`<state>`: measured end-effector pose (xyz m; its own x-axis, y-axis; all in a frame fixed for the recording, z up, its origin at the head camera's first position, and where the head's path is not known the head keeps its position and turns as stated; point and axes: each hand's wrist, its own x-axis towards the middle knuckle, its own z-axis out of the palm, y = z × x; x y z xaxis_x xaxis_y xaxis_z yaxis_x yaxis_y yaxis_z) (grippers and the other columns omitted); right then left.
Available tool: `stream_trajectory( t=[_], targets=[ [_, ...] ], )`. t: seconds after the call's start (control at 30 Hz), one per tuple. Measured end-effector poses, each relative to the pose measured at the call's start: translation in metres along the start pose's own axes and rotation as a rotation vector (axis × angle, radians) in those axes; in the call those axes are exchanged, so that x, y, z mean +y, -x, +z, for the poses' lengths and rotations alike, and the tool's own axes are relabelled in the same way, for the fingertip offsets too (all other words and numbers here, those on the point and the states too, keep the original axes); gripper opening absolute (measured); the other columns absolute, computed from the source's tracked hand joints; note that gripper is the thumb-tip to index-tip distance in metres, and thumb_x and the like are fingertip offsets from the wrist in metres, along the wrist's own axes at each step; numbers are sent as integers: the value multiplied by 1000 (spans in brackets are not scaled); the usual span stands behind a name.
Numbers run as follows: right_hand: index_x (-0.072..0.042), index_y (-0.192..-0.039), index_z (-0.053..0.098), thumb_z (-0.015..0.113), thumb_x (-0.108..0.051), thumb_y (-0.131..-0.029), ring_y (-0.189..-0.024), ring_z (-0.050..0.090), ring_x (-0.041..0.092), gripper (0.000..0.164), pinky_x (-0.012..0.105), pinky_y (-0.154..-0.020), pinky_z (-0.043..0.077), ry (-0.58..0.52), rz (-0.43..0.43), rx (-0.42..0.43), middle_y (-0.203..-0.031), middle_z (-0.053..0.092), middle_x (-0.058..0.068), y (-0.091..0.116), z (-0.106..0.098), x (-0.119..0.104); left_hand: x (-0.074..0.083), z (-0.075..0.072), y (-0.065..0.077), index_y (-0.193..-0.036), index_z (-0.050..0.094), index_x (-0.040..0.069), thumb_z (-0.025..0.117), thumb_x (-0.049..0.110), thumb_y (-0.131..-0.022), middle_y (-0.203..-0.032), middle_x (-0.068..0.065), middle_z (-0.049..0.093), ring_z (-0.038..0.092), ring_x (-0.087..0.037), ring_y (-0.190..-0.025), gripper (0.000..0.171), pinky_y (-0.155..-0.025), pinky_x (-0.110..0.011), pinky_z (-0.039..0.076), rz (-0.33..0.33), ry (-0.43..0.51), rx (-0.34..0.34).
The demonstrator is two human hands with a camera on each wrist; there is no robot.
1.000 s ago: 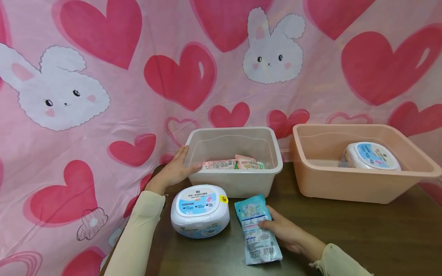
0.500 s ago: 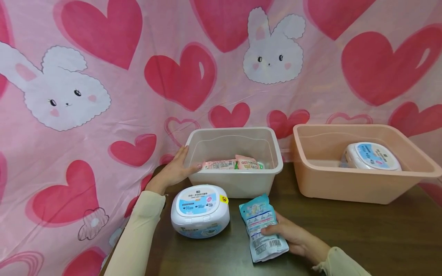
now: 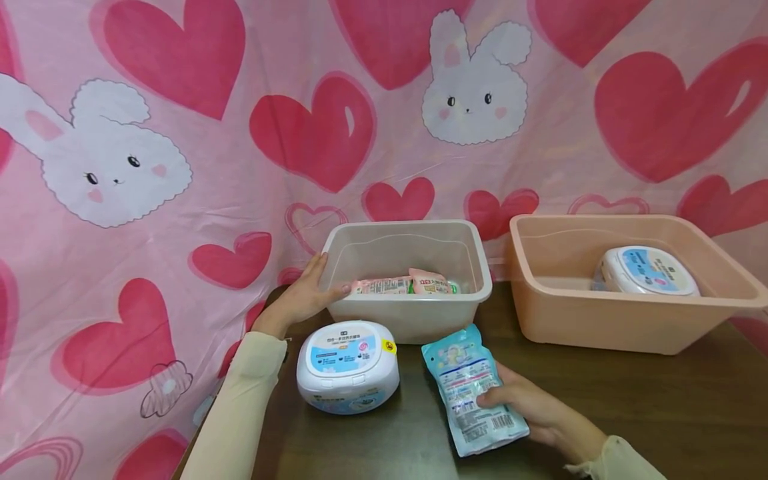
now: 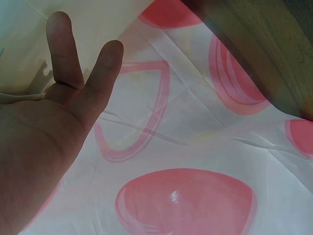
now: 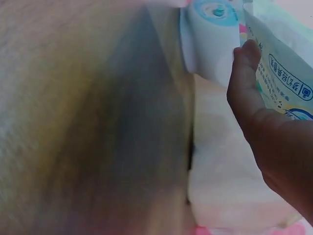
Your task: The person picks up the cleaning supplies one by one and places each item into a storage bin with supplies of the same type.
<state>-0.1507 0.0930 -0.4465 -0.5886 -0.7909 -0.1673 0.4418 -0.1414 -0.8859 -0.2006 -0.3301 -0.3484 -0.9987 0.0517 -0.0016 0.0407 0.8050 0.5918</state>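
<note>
Pink cloth (image 3: 279,67) with red hearts and white rabbits hangs behind and on the left of a dark brown table (image 3: 654,407). On the right hand (image 3: 534,407), the fingers are clamped on a blue-green pouch (image 3: 462,380): the thumb presses on its printed face, and the other fingers go behind it, where they are hidden. This pouch is in front of the pale grey bin (image 3: 408,320), tilted, with its barcode end toward the person; I cannot tell if its lower edge touches the table.

On the left hand (image 3: 303,297), the fingers are straight and rest at the left front corner of the pale grey bin. The left wrist view shows two of them spread apart. Inside this bin lie pink packets (image 3: 384,287).

Just in front of the same bin, to the left of the pouch, stands a white box (image 3: 348,367) with a blue label and a yellow sticker. Farther to the right is a peach bin (image 3: 600,320), and inside it sits a second white box (image 3: 657,270).
</note>
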Motion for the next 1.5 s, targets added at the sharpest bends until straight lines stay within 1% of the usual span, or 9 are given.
stream_trajectory(
  t=[0.13,0.23,0.4,0.5,0.7,0.87,1.1,1.3,1.5],
  targets=[
    [-8,-156,-21,50,4,-94,-109,64,35,95,55,-87,55,32,-9,-20,-124,62,16,9,1,-11,0,0,-1,-164,2,18,61,70,-87,-169,-10,2,15,-43,-149,110,-110,-71,22,-5,0,2],
    [-8,-156,-22,48,5,-95,-110,63,38,94,57,-87,54,61,-36,-66,-127,61,18,15,3,-18,0,1,-1,-164,2,18,63,67,-87,-168,-10,1,15,-44,-149,109,-110,-71,23,0,13,0],
    [-7,-156,-16,47,7,-96,-110,63,43,87,61,-86,53,128,-93,-115,-128,59,23,24,9,-32,-1,1,0,-164,1,20,62,72,-84,-169,-10,0,14,-44,-149,113,-110,-71,23,-6,16,-8],
    [-7,-156,-9,48,6,-97,-107,64,43,83,63,-84,53,176,-127,-87,-126,60,24,28,12,-43,-1,1,-1,-164,2,21,62,74,-83,-169,-9,0,15,-44,-149,114,-110,-72,23,-10,10,-5],
    [-5,-154,-2,51,1,-98,-102,68,39,77,59,-81,56,233,-164,6,-121,63,18,29,13,-65,-3,1,1,-164,2,20,62,72,-85,-169,-10,1,16,-45,-148,113,-109,-72,25,-8,15,-12],
    [-4,-151,5,53,-2,-99,-102,69,36,71,56,-82,56,277,-189,17,-121,64,14,21,13,-83,-1,-1,2,-164,1,24,65,71,-83,-169,-8,1,16,-46,-148,113,-106,-73,29,-22,32,-15],
    [-6,-152,11,54,-3,-99,-100,71,33,68,53,-80,57,294,-223,93,-119,65,10,5,14,-101,-2,-2,3,-164,1,26,66,72,-82,-169,-7,1,15,-45,-149,114,-106,-74,27,-37,39,-18],
    [-12,-156,14,51,-1,-100,-100,70,27,68,49,-81,58,175,-247,217,-120,63,7,-16,15,-121,-2,-1,2,-164,2,24,66,68,-84,-169,-8,2,18,-46,-147,112,-106,-73,27,-37,16,-7],
    [-13,-159,14,50,-1,-101,-99,70,23,69,45,-82,58,76,-232,292,-118,62,5,-41,11,-139,-1,-1,1,-164,2,23,65,70,-84,-168,-10,2,20,-46,-146,112,-106,-73,28,-27,17,-5]
  ],
)
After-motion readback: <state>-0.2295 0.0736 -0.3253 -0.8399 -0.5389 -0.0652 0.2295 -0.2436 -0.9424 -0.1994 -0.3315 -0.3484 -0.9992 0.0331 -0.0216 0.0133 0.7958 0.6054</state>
